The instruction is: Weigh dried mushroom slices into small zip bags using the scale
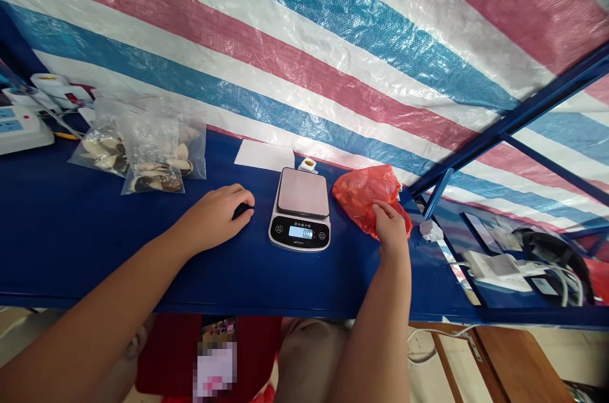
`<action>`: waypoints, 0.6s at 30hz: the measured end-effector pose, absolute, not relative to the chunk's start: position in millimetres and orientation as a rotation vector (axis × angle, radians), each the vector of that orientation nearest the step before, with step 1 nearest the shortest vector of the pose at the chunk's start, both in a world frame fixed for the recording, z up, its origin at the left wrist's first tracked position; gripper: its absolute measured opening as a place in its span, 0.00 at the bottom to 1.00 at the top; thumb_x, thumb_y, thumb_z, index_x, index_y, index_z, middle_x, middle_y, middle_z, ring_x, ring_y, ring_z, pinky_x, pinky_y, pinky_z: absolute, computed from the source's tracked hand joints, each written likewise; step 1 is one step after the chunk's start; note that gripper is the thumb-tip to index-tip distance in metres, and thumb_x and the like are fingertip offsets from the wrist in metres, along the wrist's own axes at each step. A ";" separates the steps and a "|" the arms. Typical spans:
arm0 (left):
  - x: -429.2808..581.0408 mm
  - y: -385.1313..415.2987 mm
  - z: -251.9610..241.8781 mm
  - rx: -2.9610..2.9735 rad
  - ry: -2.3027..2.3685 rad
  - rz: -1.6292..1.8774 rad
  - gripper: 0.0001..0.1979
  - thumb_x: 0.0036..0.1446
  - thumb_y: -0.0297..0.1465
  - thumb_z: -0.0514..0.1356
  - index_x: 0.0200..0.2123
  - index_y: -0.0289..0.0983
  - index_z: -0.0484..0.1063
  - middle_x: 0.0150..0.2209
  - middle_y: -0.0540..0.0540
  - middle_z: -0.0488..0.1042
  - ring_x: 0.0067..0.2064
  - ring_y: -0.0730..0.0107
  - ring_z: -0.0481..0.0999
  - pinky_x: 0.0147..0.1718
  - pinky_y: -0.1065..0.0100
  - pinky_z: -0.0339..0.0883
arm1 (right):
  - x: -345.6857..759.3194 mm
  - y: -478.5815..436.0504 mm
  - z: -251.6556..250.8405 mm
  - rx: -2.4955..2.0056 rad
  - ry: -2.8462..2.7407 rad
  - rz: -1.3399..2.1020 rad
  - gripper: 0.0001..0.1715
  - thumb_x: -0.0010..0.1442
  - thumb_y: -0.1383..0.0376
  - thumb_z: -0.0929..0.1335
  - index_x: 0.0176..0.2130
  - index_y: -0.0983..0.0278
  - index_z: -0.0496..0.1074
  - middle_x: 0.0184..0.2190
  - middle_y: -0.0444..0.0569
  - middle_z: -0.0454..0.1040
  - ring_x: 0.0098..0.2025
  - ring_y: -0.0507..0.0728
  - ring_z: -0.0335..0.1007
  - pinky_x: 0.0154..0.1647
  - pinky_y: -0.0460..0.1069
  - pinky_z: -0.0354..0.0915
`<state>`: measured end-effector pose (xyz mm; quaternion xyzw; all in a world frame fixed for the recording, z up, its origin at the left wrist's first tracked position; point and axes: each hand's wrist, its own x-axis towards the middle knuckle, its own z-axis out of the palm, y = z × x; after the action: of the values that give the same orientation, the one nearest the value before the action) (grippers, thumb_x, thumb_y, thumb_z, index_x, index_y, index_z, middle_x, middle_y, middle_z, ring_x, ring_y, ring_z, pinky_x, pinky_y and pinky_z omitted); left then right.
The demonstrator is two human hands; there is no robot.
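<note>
A digital kitchen scale (303, 193) stands on the blue table, its lit display reading 0.0 and its plate bare. To its right lies a red plastic bag (364, 190) with lumpy contents I cannot make out. My right hand (390, 225) is closed on the near right part of this bag. Left of the scale, my left hand (221, 216) rests on the table, fingers curled and apart from the thumb, with nothing between them. Clear zip bags (152, 149) holding pale and brown pieces lie at the back left.
White paper (264, 155) and a small white object (307, 165) lie behind the scale. Crumpled tissue (431, 231) sits right of the red bag. Power strips (497, 268) and cables are at the far right, beside a blue metal frame (438, 193). A striped sheet hangs behind.
</note>
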<state>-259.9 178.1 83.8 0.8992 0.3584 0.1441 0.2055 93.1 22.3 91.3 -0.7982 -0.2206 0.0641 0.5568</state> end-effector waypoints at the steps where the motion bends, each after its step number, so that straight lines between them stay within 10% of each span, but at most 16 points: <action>1: -259.7 177.6 84.5 2.504 0.997 0.398 0.18 0.65 0.44 0.49 0.43 0.43 0.75 0.48 0.43 0.78 0.46 0.53 0.77 0.44 0.54 0.68 | 91.7 21.2 94.3 -1.860 -0.532 0.144 0.21 0.50 0.54 0.71 0.39 0.63 0.83 0.43 0.55 0.84 0.48 0.67 0.79 0.50 0.58 0.72; 8: -260.1 176.6 85.9 2.503 0.981 0.385 0.18 0.66 0.44 0.48 0.43 0.42 0.74 0.48 0.43 0.77 0.47 0.53 0.77 0.46 0.53 0.68 | 67.6 9.9 130.4 -1.587 -0.858 0.227 0.22 0.60 0.54 0.71 0.51 0.58 0.82 0.57 0.49 0.81 0.62 0.63 0.73 0.65 0.59 0.65; 18: -261.7 176.0 84.3 2.507 0.969 0.449 0.17 0.66 0.43 0.50 0.42 0.42 0.75 0.47 0.43 0.78 0.45 0.54 0.77 0.44 0.55 0.69 | 81.2 -29.0 132.8 -2.014 -0.378 -0.277 0.27 0.56 0.54 0.69 0.52 0.64 0.74 0.48 0.62 0.81 0.46 0.68 0.80 0.47 0.61 0.73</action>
<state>-261.7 176.0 84.3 0.9001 0.3481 0.1611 0.2067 81.2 -29.0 132.8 -0.8370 -0.1571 -0.1149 0.5114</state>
